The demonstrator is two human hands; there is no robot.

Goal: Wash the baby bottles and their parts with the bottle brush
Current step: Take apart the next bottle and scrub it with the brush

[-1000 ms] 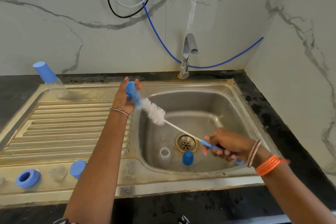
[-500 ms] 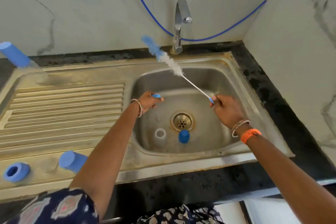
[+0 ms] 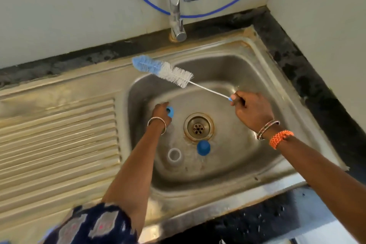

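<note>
Over the sink basin (image 3: 247,77), the right hand (image 3: 251,112) clamps its fingers on the bottle brush (image 3: 164,71) handle, bristles toward ten o'clock, while the left hand (image 3: 160,114) curls its fingers round a blue bottle part (image 3: 170,111).

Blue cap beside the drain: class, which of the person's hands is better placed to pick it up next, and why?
Probably the left hand. It is low in the sink basin near the blue cap, though it already holds a small blue part. The right hand grips the bottle brush.
</note>
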